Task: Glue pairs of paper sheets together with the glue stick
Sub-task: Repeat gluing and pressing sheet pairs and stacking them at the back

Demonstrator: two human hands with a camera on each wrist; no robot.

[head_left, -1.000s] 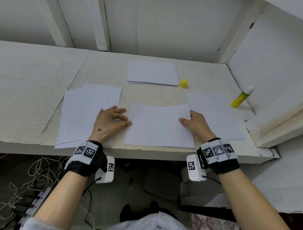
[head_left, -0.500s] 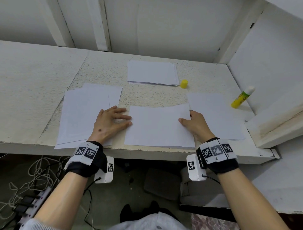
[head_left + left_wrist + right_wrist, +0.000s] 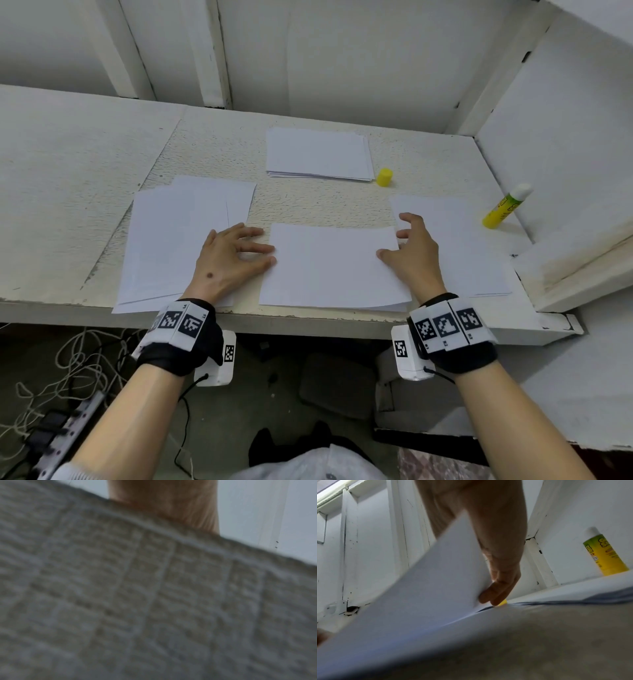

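The middle sheets lie at the near edge of the bench, long axis running left to right, and both hands sit at the short ends. The left hand rests flat, fingers spread and straight, its fingertips touching the left edge of the sheets while its palm lies on the left pile of paper. The right hand is at the right edge, thumb on top near the corner and fingers arched above. In the head view this looks like a loose touch, but the right wrist view shows the top sheet raised off the one beneath, with the fingertips under its lifted edge, so the hand seems to be pinching that sheet, though the thumb is hidden there. The left wrist view gives only a blurred, close surface and a strip of skin, telling nothing of the grip. Beyond the right hand lies another pile of sheets, and past it the uncapped glue stick leans at the right wall, clearly nearer the right hand. Farther back sit the yellow cap and, just left of it, a neat stack of paper.
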